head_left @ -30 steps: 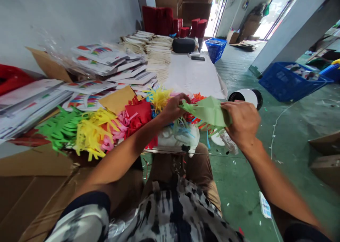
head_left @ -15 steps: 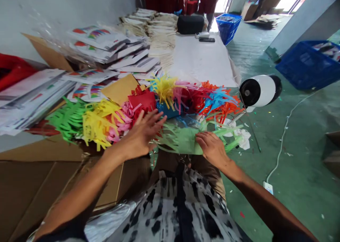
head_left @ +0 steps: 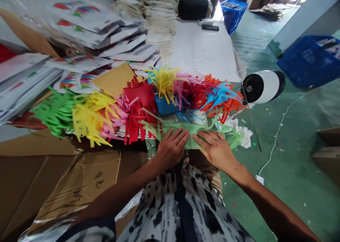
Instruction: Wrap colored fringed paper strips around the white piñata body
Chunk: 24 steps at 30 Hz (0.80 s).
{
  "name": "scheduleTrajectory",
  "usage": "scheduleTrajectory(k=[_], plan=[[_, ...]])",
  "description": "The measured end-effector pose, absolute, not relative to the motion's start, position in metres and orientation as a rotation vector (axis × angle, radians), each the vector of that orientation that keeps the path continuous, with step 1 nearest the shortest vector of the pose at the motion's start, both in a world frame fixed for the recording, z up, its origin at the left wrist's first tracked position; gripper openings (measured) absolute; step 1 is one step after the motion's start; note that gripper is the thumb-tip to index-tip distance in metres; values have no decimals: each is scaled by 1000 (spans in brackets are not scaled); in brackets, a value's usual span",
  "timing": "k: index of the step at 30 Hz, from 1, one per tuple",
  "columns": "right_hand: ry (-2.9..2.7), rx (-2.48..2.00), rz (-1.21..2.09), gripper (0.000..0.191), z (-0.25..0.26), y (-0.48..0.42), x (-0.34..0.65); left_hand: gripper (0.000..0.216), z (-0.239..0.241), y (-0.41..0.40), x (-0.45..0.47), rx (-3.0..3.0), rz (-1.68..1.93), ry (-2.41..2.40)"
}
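A light green fringed sheet of tissue paper point(head_left: 191, 129) lies across the near edge of the table, its cut strips pointing out to both sides. My left hand point(head_left: 172, 144) rests on its near part with the fingers stretched forward. Beside it, my right hand point(head_left: 217, 147) lies on the same paper, fingers extended and pointing inward. The thumbs are partly hidden. Just left of the green paper is a red fringed paper bundle point(head_left: 139, 105). A folded blue fringed paper point(head_left: 166, 105) sits behind it, with a yellow tassel point(head_left: 166, 80) above.
More fringed paper lies left, in green point(head_left: 57, 111) and yellow point(head_left: 91, 118), and right, in orange point(head_left: 225, 105). Stacks of printed packets point(head_left: 79, 17) fill the back left. A cardboard box point(head_left: 87, 181) stands near left. A white fan point(head_left: 267, 86) and blue baskets point(head_left: 308, 61) are at right.
My left hand has moved right, from beside the red paper onto the green paper. My right hand stays on the green paper, its fingers now straighter. The view has shifted slightly.
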State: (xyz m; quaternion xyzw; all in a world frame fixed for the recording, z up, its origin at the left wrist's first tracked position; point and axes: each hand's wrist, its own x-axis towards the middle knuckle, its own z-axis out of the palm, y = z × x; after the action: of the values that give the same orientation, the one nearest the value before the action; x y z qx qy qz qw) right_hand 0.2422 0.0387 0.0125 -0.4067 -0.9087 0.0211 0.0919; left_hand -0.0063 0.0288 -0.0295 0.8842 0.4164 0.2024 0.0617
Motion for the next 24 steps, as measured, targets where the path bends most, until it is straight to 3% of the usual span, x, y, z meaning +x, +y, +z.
scheduleTrajectory(k=[6,9,13,24], plan=[[-2461,-1317,391,29,18,43,245,29,-11,37,-14,2333,835,1317],[-2318,-1400,507,34,16,50,242,22,1,50,-20,2218,791,1388],[-2254,-1566,444,40,10,58,235,19,12,66,-24,2129,668,1529],[-2199,-1817,205,27,7,59,214,21,8,84,-12,2290,396,1805]])
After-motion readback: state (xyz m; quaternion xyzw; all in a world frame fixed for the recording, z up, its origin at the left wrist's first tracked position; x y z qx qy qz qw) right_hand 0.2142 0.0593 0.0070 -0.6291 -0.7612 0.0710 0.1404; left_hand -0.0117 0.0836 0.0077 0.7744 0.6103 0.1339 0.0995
